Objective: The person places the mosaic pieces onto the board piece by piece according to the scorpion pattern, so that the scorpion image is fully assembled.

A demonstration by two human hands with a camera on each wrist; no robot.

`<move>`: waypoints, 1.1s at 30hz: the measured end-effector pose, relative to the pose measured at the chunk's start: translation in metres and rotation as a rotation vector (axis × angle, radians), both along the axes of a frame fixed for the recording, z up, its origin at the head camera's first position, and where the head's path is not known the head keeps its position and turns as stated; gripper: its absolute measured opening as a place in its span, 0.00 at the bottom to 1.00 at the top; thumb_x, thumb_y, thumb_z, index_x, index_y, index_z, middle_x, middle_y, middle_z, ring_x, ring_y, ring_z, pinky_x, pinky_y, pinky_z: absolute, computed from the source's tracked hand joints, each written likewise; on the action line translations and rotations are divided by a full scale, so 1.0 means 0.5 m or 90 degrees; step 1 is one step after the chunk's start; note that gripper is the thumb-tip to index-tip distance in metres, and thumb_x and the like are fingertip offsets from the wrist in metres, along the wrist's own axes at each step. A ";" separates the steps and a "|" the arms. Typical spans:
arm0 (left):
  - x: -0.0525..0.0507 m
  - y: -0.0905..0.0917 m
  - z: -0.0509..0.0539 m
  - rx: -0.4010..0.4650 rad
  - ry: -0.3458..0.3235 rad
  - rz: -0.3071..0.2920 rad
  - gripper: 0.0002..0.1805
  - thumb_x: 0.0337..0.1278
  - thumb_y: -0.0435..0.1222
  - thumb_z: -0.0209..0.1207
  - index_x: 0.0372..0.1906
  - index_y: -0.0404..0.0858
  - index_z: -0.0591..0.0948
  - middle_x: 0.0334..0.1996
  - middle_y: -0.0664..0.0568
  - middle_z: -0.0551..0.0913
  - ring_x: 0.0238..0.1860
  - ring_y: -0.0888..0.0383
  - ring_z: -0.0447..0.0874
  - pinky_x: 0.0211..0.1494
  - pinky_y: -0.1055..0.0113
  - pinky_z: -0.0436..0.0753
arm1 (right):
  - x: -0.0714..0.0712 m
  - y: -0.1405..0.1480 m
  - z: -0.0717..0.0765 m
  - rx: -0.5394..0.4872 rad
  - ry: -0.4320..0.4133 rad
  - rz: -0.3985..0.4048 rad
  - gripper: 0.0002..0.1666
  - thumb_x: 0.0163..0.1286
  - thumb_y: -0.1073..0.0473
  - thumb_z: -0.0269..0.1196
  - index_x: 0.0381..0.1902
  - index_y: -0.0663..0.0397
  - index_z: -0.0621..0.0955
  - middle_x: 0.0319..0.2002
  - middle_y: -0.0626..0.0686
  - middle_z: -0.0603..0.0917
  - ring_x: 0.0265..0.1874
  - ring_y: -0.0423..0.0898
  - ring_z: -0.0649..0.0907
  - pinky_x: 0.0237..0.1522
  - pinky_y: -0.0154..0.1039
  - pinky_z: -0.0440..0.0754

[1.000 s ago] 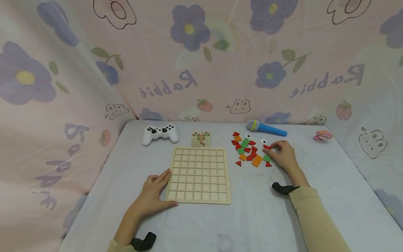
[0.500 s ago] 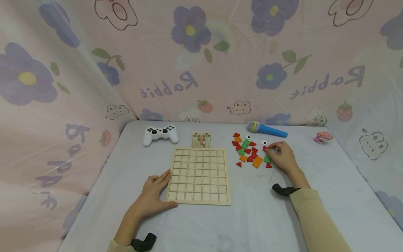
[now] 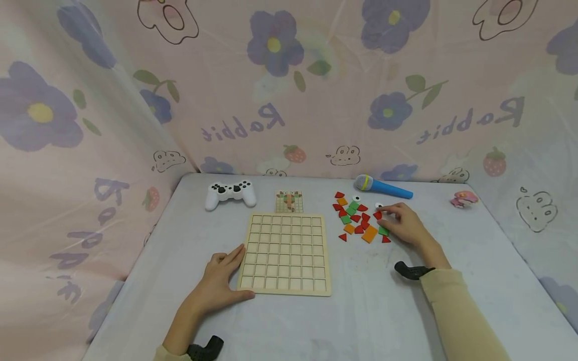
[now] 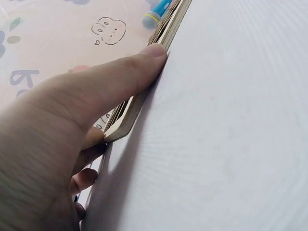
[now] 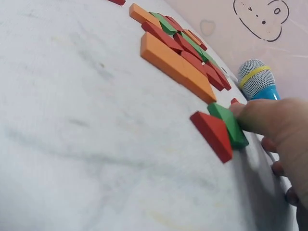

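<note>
A pale wooden grid board (image 3: 284, 255) lies flat on the table. My left hand (image 3: 219, 283) rests at its near left corner, fingers along the left edge and the straight thumb (image 4: 139, 67) against the front edge. To the right of the board, my right hand (image 3: 404, 225) pinches a small red piece (image 3: 378, 215) between thumb and index finger, low over the table. Loose red, green and orange pieces (image 3: 369, 234) lie about it. A green piece (image 5: 228, 125) and a red piece (image 5: 214, 134) sit beside the right thumb. The thumb mostly hides the pinched piece in the right wrist view.
Behind the board lies a small pattern card (image 3: 289, 201). A white game controller (image 3: 230, 194) stands at the back left. A blue toy microphone (image 3: 383, 186) lies behind the pieces, and a pink toy (image 3: 464, 199) sits at the far right. Printed fabric hangs around the table.
My right hand has drawn the red piece slightly left and nearer to the other pieces. The left hand stays at the board's corner.
</note>
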State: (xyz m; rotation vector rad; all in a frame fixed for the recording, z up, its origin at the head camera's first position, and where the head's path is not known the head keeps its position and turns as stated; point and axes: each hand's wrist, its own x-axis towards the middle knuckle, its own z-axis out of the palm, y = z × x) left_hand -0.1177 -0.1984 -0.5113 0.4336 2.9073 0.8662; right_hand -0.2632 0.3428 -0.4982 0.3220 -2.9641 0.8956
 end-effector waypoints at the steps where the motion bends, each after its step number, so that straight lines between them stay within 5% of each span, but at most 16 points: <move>1: 0.000 0.000 0.000 -0.001 0.001 0.000 0.64 0.42 0.65 0.78 0.83 0.42 0.64 0.84 0.56 0.60 0.71 0.44 0.62 0.68 0.38 0.69 | -0.001 -0.001 0.000 0.000 -0.002 0.005 0.24 0.75 0.52 0.69 0.64 0.57 0.85 0.57 0.66 0.79 0.50 0.58 0.74 0.50 0.52 0.73; 15: 0.001 0.002 0.002 0.002 0.015 -0.003 0.64 0.41 0.65 0.78 0.82 0.40 0.65 0.84 0.55 0.62 0.69 0.44 0.63 0.68 0.39 0.69 | -0.004 -0.006 -0.006 -0.021 0.001 0.003 0.24 0.76 0.52 0.69 0.58 0.67 0.83 0.57 0.69 0.81 0.59 0.66 0.75 0.66 0.67 0.72; 33: 0.003 0.001 0.001 -0.007 0.006 0.000 0.63 0.43 0.66 0.77 0.82 0.41 0.65 0.84 0.56 0.61 0.70 0.43 0.63 0.67 0.38 0.71 | 0.064 -0.120 0.037 -0.065 0.046 -0.062 0.23 0.76 0.53 0.69 0.57 0.66 0.83 0.51 0.65 0.84 0.51 0.61 0.78 0.52 0.54 0.77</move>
